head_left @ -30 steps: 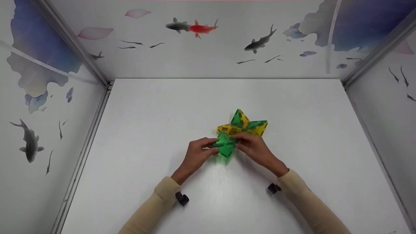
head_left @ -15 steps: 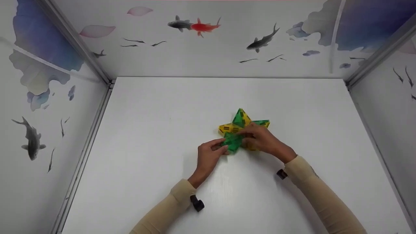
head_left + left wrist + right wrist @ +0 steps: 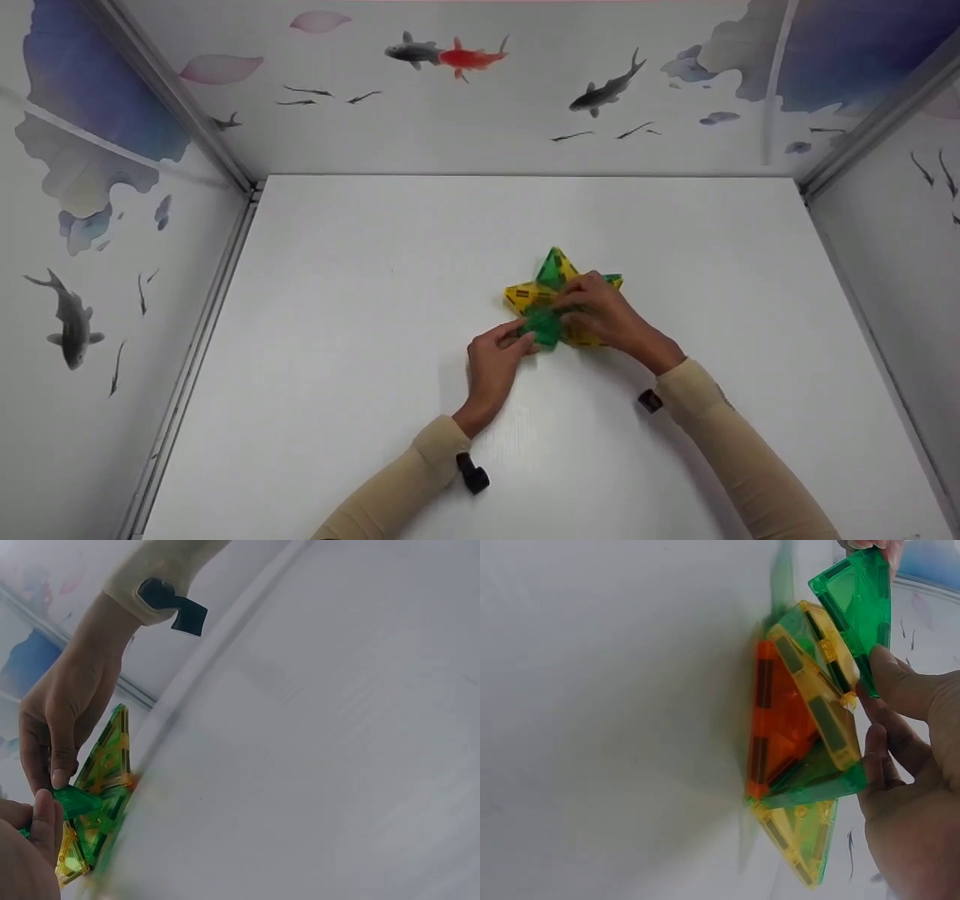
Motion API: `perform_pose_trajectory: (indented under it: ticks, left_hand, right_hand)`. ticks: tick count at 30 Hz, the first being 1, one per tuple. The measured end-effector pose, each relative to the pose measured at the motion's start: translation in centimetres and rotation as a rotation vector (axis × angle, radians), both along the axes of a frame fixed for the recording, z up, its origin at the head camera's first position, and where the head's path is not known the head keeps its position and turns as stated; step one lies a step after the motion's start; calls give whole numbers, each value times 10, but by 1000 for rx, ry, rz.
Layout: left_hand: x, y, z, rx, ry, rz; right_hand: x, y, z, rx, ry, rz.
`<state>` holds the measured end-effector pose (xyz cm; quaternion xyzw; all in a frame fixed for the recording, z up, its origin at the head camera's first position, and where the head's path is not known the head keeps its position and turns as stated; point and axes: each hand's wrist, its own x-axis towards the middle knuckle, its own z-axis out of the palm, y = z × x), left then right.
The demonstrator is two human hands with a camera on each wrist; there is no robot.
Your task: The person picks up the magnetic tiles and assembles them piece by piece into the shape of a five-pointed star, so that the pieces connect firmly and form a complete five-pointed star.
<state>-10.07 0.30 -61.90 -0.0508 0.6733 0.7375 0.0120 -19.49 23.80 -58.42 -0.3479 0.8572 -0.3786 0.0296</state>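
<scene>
A star built of translucent magnetic tiles (image 3: 525, 294) stands on the white table, its points yellow and green. An orange tile (image 3: 780, 716) shows low on its side in the right wrist view. My left hand (image 3: 496, 371) pinches green triangular magnetic tiles (image 3: 542, 328) at their left end, close against the star's front left. My right hand (image 3: 621, 324) pinches the other end of the green tiles, thumb on the face of one, and covers the star's right part. In the right wrist view this green triangle (image 3: 862, 604) is tilted above a yellow tile (image 3: 829, 645).
The white tabletop (image 3: 360, 247) spreads around the star. White panels painted with fish (image 3: 600, 94) enclose its back and sides. A black wrist camera (image 3: 472, 472) hangs at the left sleeve, another camera (image 3: 649, 400) at the right.
Both hands have carried the green tiles right and slightly up to the star's front left side. My right hand now reaches farther over the star.
</scene>
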Motion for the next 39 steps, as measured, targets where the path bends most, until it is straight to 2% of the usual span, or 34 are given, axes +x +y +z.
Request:
perform_pose_trajectory:
  ticks: [2, 9, 17, 21, 24, 30, 39]
  left_hand:
    - [1, 1, 0, -4, 12, 7]
    - [2, 7, -3, -24, 57, 19]
    - [3, 10, -3, -116, 98, 16]
    - [4, 12, -3, -153, 89, -4]
    - [3, 13, -4, -169, 86, -11]
    - [-1, 9, -4, -175, 85, 6]
    - [-12, -2, -7, -181, 107, 17]
  right_hand:
    - [0, 1, -1, 0, 18, -11]
    - [2, 9, -2, -82, -32, -131]
    - [7, 26, -9, -178, 35, -256]
    - [8, 36, -14, -160, 73, -381]
    - [7, 43, -17, -121, 63, -451]
    - [9, 49, -20, -86, -46, -451]
    - [13, 51, -23, -129, -96, -488]
